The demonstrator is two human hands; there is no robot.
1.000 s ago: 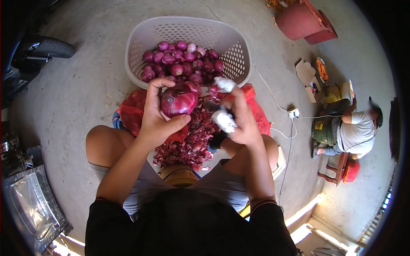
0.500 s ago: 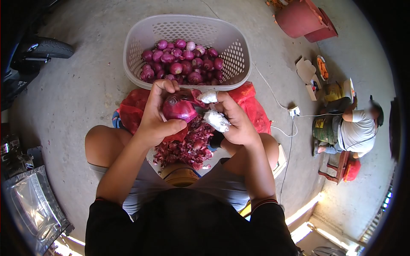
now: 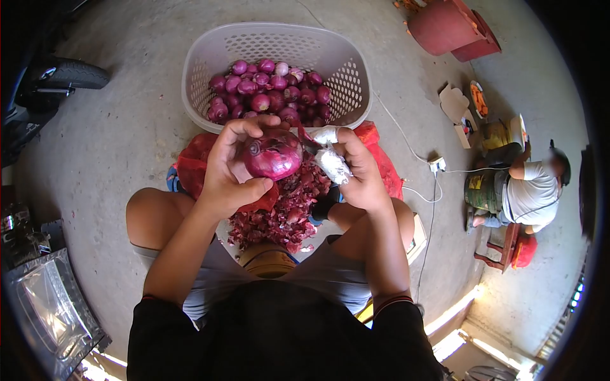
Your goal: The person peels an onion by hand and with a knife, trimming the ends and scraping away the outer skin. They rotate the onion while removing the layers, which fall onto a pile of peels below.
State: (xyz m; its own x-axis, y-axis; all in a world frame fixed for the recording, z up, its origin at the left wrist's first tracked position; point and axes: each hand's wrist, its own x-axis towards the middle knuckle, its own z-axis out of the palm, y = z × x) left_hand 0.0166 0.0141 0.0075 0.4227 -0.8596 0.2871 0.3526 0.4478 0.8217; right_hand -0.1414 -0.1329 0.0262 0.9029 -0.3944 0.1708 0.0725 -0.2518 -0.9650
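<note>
My left hand is closed around a red onion, fingers over its far side and thumb along its near side. To the right of it, my right hand has thumb and index finger wrapped in a white covering. Those wrapped tips pinch a dark red strip of onion skin beside the onion; whether a small blade is also held I cannot tell. Below the hands, between my legs, lies a heap of loose onion skins. Beyond them, a grey plastic basket holds many red onions.
Red mesh sacks lie on both sides under my hands. A white cable runs to a power adaptor on the right. Farther right a person sits near an open cardboard box. Red tubs stand upper right, a tyre left.
My right hand has drawn slightly right, away from the onion, with a strip of skin between its fingertips. The onion has turned a little in my left hand, showing more bright purple surface.
</note>
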